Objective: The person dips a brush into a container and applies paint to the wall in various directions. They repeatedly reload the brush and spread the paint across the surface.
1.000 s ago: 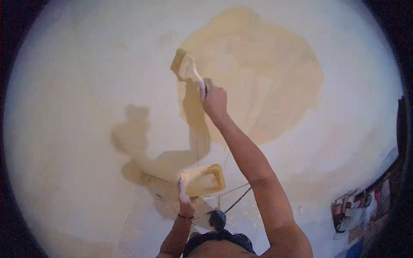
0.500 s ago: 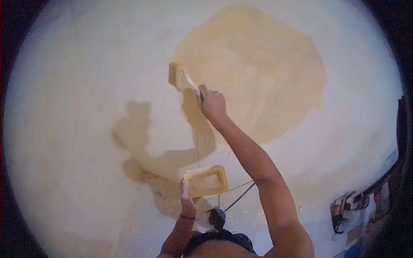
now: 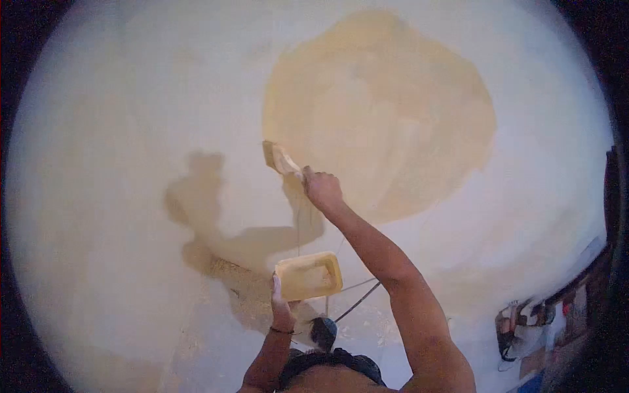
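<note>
My right hand (image 3: 322,190) is closed round the handle of a wide paintbrush (image 3: 282,160). The brush's bristles meet the wall at the left edge of a large yellowish painted patch (image 3: 386,118). Lower down, my left hand (image 3: 282,306) holds a shallow rectangular yellow paint tray (image 3: 308,276) by its left side, with the fingers partly hidden under it. Paint coats the inside of the tray.
The pale wall (image 3: 118,164) fills most of the view, with my shadow (image 3: 203,196) cast on its left part. Thin dark lines run behind the tray. Cluttered objects (image 3: 524,327) stand at lower right.
My right hand and the paintbrush have moved down along the patch's left edge, and the painted edge there now looks smoother. My left hand still holds the tray in nearly the same place.
</note>
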### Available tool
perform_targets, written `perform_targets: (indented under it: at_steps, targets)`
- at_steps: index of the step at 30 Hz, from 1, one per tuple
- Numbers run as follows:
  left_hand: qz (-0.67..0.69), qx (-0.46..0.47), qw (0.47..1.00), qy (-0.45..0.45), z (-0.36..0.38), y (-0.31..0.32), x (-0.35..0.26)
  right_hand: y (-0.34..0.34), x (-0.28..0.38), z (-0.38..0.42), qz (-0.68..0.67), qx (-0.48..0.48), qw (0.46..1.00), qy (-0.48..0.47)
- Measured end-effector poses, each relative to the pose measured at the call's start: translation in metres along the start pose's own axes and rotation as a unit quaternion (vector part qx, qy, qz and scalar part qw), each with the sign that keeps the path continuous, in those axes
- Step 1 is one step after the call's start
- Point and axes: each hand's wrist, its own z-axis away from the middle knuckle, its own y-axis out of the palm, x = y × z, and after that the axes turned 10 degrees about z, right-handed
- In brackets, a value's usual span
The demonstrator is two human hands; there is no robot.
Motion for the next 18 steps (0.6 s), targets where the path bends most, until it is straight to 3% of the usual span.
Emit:
perform_targets:
  at_steps: [2,3,7,11,12,14,18]
  targets:
    - [-0.002,-0.037,0.999,0.008,-0.003,-0.008,0.005,0.008,-0.018,-0.004,0.016,-0.003,1.0,0.0]
    - [-0.002,-0.073,0.997,0.009,-0.004,-0.009,0.008,0.012,-0.027,-0.012,0.001,-0.098,0.995,-0.013]
    - [0.008,-0.109,0.994,0.018,0.002,-0.002,0.013,-0.063,-0.047,-0.062,-0.057,-0.165,0.982,0.07]
    - [0.009,-0.067,0.995,0.071,0.019,0.038,0.005,-0.045,-0.057,-0.045,-0.065,-0.102,0.991,0.058]
    - [0.027,-0.042,0.996,0.08,-0.007,-0.011,0.021,0.037,-0.044,-0.013,-0.044,-0.073,0.995,0.048]
    - [0.026,-0.054,0.996,0.065,-0.018,-0.052,0.028,0.111,-0.034,0.041,-0.006,-0.034,0.999,0.038]
    - [0.077,-0.063,0.995,0.029,-0.034,-0.079,0.038,0.17,-0.05,0.118,-0.034,0.03,0.996,0.075]
